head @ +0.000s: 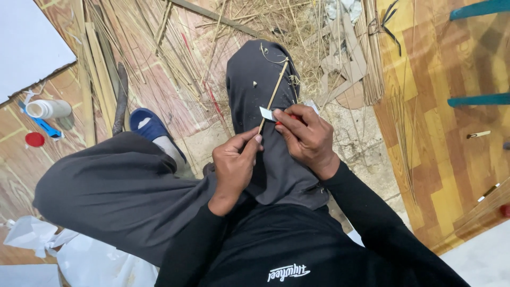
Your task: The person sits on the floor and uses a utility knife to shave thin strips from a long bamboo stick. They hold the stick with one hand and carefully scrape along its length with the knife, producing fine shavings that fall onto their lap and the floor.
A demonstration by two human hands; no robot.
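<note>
One thin, pale stick point(274, 95) lies over the knee. The left hand point(234, 165) pinches its lower end. The right hand point(305, 135) pinches one small blade point(267, 113) against it.

I saw my raised knee point(265, 90) filling the space under both hands, loose straw point(175, 58) and cardboard scraps point(340, 58) crowding the floor beyond it, while bare wood-patterned flooring point(457, 149) lay open to my right.

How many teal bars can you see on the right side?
2. One teal bar crosses the top right corner; a second bar lies lower, over the wooden floor. Both run off the picture's edge, so more may be hidden.
</note>
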